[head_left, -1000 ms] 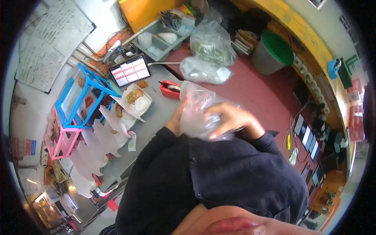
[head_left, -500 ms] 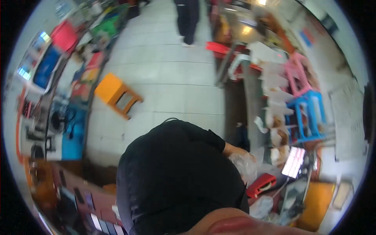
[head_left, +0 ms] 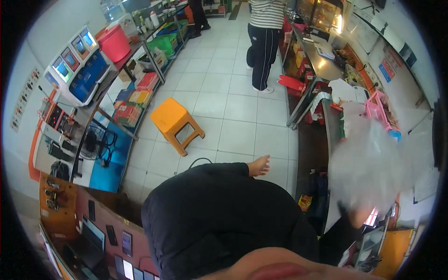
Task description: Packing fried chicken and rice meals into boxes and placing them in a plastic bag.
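Note:
My right hand [head_left: 360, 217] reaches out over the counter on the right side. Closed on a clear plastic bag [head_left: 373, 163], it holds the bag up, and motion smears both. The bag covers part of the counter and the things on it. My left hand [head_left: 259, 166] extends from a black sleeve in front of my body, above the tiled floor. Its fingers are apart and slightly bent, with nothing in them.
An orange stool [head_left: 172, 116] stands ahead on the left. A person in a striped top [head_left: 267, 14] stands by the metal counter [head_left: 322, 65]. Shelves with boxes [head_left: 133, 107] and a drink dispenser [head_left: 79, 65] line the left. Behind left, a desk carries a laptop [head_left: 93, 235] and phones.
The view has turned and shifted. My right hand has moved outward and up with the plastic bag, which now spreads wider. My left hand has come into view, and the person ahead appears closer.

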`<control>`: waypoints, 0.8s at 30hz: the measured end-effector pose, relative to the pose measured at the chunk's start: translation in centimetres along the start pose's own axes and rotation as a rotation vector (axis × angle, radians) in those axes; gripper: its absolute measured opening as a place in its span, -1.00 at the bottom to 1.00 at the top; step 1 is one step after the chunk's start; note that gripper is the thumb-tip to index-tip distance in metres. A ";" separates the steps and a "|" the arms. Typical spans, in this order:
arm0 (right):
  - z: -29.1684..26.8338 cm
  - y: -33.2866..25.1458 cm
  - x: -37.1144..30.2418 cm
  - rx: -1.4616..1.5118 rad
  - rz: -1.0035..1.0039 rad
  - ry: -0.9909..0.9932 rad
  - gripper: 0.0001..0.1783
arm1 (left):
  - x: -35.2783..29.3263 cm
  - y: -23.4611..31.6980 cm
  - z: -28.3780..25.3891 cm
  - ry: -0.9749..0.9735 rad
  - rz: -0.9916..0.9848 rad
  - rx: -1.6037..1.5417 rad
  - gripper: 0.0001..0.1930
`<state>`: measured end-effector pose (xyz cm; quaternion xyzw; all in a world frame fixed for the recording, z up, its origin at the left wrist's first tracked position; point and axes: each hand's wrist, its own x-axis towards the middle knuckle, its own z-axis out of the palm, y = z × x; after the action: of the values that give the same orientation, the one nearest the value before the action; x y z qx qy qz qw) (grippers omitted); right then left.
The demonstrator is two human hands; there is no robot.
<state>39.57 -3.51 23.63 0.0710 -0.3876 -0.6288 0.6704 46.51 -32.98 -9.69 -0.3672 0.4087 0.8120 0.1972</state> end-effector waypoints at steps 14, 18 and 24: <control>-12.9 -16.6 11.1 1.970 2.405 -0.838 -0.67 | -2.6 6.7 -19.8 -0.223 0.118 0.323 -0.60; -17.6 -13.0 8.2 2.287 2.667 -0.820 -0.72 | -4.5 6.5 -22.1 0.044 -0.104 0.210 -0.65; -37.8 -15.7 -11.6 0.592 2.599 -1.960 -0.71 | -1.2 6.1 -22.8 -0.041 -0.244 0.474 -0.44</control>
<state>51.25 -11.06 -16.55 0.5610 0.5310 -0.6044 -0.1948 53.42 -55.01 -14.62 -0.3406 0.5362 0.6710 0.3825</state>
